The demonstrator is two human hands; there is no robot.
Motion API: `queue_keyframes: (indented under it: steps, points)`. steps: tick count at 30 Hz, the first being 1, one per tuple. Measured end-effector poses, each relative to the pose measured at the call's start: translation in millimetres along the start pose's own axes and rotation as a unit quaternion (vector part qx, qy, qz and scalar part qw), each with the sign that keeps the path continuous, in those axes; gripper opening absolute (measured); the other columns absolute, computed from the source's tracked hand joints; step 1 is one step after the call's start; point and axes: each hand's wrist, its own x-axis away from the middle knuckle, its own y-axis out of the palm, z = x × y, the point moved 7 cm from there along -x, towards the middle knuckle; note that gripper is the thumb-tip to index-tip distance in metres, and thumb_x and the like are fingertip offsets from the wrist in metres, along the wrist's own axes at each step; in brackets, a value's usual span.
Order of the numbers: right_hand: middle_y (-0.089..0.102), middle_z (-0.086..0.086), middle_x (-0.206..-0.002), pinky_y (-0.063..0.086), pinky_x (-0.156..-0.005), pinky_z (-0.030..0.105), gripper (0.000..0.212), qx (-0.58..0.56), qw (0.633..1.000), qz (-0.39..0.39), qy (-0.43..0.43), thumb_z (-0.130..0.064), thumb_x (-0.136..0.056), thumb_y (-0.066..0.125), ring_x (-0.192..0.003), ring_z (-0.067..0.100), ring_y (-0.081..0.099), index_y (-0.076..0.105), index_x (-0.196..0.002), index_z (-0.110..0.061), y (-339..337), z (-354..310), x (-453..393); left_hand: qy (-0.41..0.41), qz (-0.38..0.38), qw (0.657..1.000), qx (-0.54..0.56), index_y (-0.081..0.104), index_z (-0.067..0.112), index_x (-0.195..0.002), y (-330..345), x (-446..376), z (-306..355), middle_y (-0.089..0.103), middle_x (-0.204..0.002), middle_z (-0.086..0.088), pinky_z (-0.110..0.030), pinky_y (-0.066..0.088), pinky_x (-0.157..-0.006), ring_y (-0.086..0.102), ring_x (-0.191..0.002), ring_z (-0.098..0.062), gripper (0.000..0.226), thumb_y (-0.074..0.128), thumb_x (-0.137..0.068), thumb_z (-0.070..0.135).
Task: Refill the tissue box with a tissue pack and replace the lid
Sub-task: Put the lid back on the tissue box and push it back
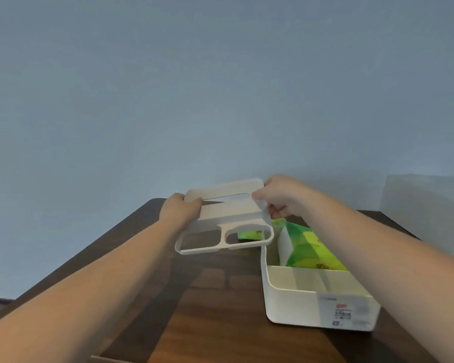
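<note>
A white lid (231,213) with a long slot and two rounded openings hangs above the table, tilted toward me. My left hand (180,209) grips its left end and my right hand (279,197) grips its right end. To the lower right, the open white tissue box (317,299) stands on the table, a printed label on its near wall. A green tissue pack (312,248) lies slanted inside the box, one end raised above the rim. Part of the pack shows through the lid's right opening.
The dark wooden table (215,315) runs to a far edge just behind the lid. A plain blue-grey wall rises behind it. A pale translucent container (425,205) stands at the far right. My right forearm crosses over the box's right side.
</note>
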Motion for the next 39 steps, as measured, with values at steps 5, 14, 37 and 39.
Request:
queue_keyframes:
  steps: [5,14,37,39]
  points:
    - [0.052,0.009,-0.067,0.049,-0.058,0.03,0.003,0.016,0.999,0.018,0.025,-0.01,-0.092,0.055,-0.053,0.019,0.049,0.055,-0.093,-0.007,-55,31,21,-0.014,-0.045,0.995,0.086,0.043,0.012,-0.053,27,34,46,0.043,-0.057,-0.005,-0.024,0.03,-0.049,0.038,-0.05,-0.023,0.028,0.049,-0.08,0.014]
    - [0.053,0.011,-0.079,0.053,-0.052,0.026,0.025,0.075,0.987,0.009,0.143,-0.023,-0.089,0.058,-0.061,0.021,0.054,0.059,-0.104,-0.003,-93,126,50,-0.019,-0.111,0.991,0.068,0.042,0.01,-0.049,93,75,79,0.043,-0.058,-0.008,-0.031,0.036,-0.064,0.043,-0.067,-0.028,0.027,0.045,-0.074,-0.001]
    - [0.058,0.014,-0.103,0.049,-0.068,0.032,0.026,0.162,0.977,0.008,0.136,-0.024,-0.094,0.041,-0.081,0.027,0.056,0.053,-0.109,-0.006,-68,164,35,-0.077,-0.104,0.98,0.152,0.048,0.018,-0.141,154,78,45,0.06,-0.103,-0.011,-0.013,0.025,-0.034,0.034,-0.043,-0.019,0.064,0.037,-0.081,-0.002]
    - [0.057,0.013,-0.1,0.048,-0.064,0.031,0.027,0.163,0.977,0.007,0.136,-0.024,-0.094,0.041,-0.077,0.024,0.055,0.052,-0.111,-0.006,-66,165,33,-0.076,-0.11,0.979,0.154,0.056,0.014,-0.135,156,73,42,0.061,-0.097,-0.012,-0.015,0.028,-0.036,0.039,-0.047,-0.02,0.057,0.038,-0.083,-0.002]
